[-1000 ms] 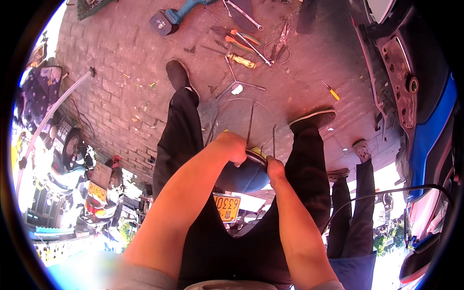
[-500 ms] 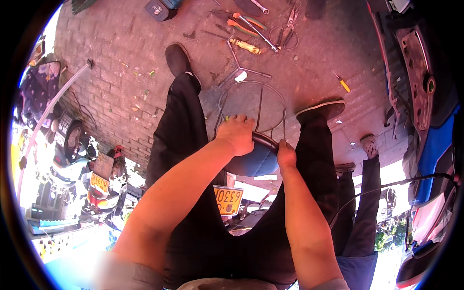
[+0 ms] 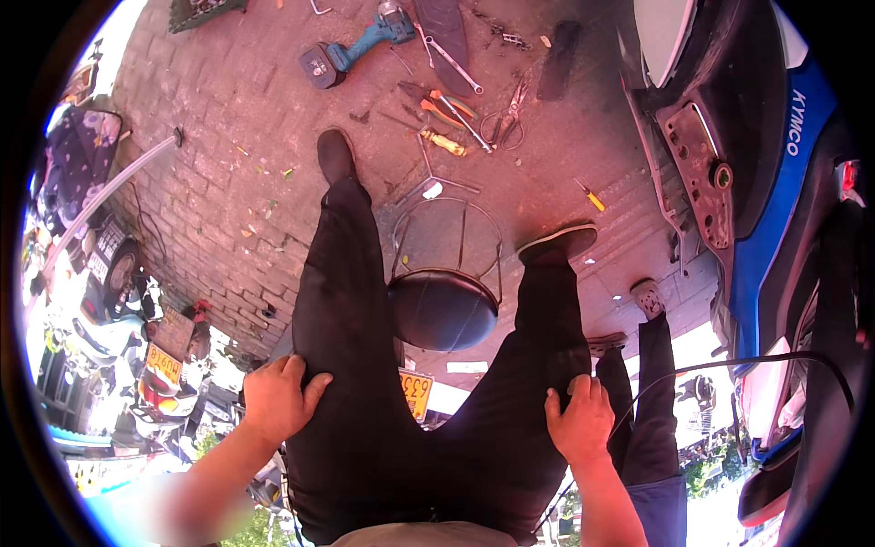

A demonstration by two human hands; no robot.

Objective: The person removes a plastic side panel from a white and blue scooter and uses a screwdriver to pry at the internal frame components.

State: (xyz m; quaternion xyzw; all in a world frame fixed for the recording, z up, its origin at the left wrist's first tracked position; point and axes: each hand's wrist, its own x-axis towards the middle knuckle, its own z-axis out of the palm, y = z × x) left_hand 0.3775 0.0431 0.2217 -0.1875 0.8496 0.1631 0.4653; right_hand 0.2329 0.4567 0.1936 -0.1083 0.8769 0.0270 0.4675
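Both of my hands rest on my dark trousers, apart from the stool. My left hand (image 3: 281,398) lies at the outer side of my left thigh, its thumb stretched away from the bent fingers. On my right thigh, my right hand (image 3: 583,417) has its thumb apart from the fingers. I see nothing held in either hand. Between my legs stands a low stool with a round, dark padded seat (image 3: 447,310) and a thin metal frame (image 3: 500,239). Just beyond it lies a three-armed metal wrench (image 3: 428,166) on the paving.
Past my feet lie a teal cordless drill (image 3: 363,47), orange-handled pliers (image 3: 441,113), scissors (image 3: 512,118), a spanner (image 3: 453,64) and a yellow-handled screwdriver (image 3: 594,200). A blue and black scooter (image 3: 761,264) stands at right. Another person's legs (image 3: 658,383) are near my right leg.
My hands have let go of the stool seat and drawn back to my thighs, moving apart. The view has shifted, showing more of the tools and the scooter.
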